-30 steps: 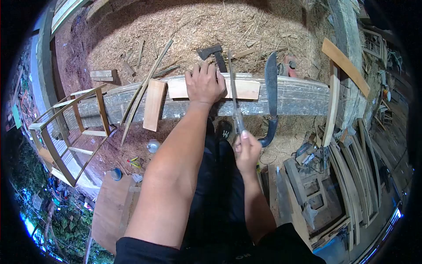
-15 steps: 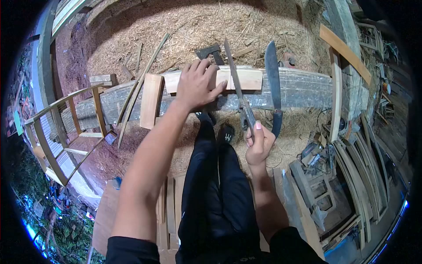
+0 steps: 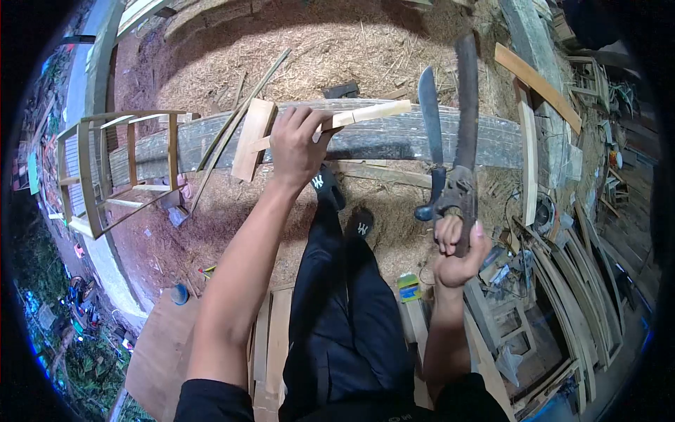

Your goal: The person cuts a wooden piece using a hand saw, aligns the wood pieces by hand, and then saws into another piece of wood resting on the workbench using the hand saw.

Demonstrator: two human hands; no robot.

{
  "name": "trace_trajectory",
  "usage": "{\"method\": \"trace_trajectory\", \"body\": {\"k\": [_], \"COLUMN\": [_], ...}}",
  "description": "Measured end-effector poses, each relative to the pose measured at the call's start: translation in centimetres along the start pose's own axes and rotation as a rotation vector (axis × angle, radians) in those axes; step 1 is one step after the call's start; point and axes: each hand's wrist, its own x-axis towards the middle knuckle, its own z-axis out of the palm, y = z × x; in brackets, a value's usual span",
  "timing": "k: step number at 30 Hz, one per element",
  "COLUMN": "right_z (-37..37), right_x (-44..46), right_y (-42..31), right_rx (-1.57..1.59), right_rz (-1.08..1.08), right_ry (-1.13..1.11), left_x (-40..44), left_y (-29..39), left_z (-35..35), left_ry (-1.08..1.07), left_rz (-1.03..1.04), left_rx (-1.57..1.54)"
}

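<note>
My left hand (image 3: 299,146) is wrapped round a narrow pale wood piece (image 3: 373,112), tilted up over the long weathered beam (image 3: 485,141); a thin dark cut line shows near its middle. Well to the right, my right hand (image 3: 458,253) grips the handle of a handsaw (image 3: 467,105), its blade pointing away from me and off the wood. Between the two, a machete (image 3: 430,112) with a black handle lies across the beam. A short pale board (image 3: 253,141) rests across the beam just left of my left hand.
A slatted wooden frame (image 3: 91,176) stands at the left. Thin strips (image 3: 239,119) lean over the beam. Beyond it lies a dark axe head (image 3: 341,90) among shavings. Curved wood pieces (image 3: 562,295) are stacked at lower right, near a yellow-green box (image 3: 408,287).
The saw has come off the wood and moved right with my right hand. My left hand has shifted slightly left, and the wood piece is now lifted and turned.
</note>
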Motion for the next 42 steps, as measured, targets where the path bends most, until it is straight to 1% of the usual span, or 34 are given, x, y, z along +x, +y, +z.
{"method": "trace_trajectory", "body": {"k": [1,8,15,18,20,21,23,26,27,29,33,35,36,38,39,41,42], "right_z": [-0.6,-2.5,-2.3,-2.4,-2.4,-2.4,-2.4,-2.6,-2.6,-2.7,-2.5,-2.4,-2.2,-1.9,-1.7,-1.4,-1.2], "right_x": [-0.4,-4.1,-6.7,-7.3,-7.4,-7.5,-7.5,-7.5,-7.5,-7.4,-7.2,-7.1,-7.0,-6.8,-6.7,-6.5,-6.4], "right_y": [-0.3,-1.5,-1.7,-1.5,-1.4,-1.4,-1.4,-1.1,-1.2,-1.4,-1.6,-1.7,-1.8,-1.8,-1.7,-1.6,-1.6], "right_rx": [0.003,-0.044,-0.090,-0.104,-0.094,-0.093,-0.112,-0.083,-0.084,-0.110,-0.120,-0.112,-0.112,-0.097,-0.097,-0.088,-0.087], "right_rz": [0.004,0.010,0.041,0.048,0.052,0.052,0.062,0.057,0.056,0.062,0.052,0.057,0.057,0.052,0.053,0.057,0.057], "right_ry": [-0.010,-0.091,-0.121,-0.128,-0.133,-0.136,-0.127,-0.129,-0.127,-0.131,-0.113,-0.117,-0.118,-0.114,-0.116,-0.084,-0.086], "left_x": [-0.1,-1.6,-2.7,-2.9,-3.0,-3.0,-3.1,-3.3,-3.3,-3.4,-3.3,-2.8,-2.7,-2.5,-2.3,-1.6,-1.6], "left_y": [0.4,3.2,4.6,4.9,5.0,5.0,4.8,5.0,5.0,5.1,5.5,6.4,6.4,6.3,6.6,7.0,6.8], "left_z": [-0.5,-3.3,-4.9,-5.7,-6.2,-6.4,-6.8,-7.1,-7.1,-7.0,-7.0,-7.9,-7.8,-7.7,-8.1,-9.0,-9.1], "left_ry": [0.053,0.090,0.088,0.052,-0.059,-0.058,-0.183,-0.243,-0.245,-0.334,-0.343,-0.453,-0.452,-0.367,-0.366,-0.599,-0.597], "left_rz": [0.052,0.114,0.159,0.162,0.116,0.115,0.084,0.036,0.038,-0.025,-0.040,-0.115,-0.115,0.044,0.042,-0.180,-0.180], "left_rx": [0.001,0.033,-0.010,-0.009,-0.066,-0.064,-0.168,-0.254,-0.256,-0.245,-0.259,-0.240,-0.239,-0.300,-0.300,-0.272,-0.270]}}
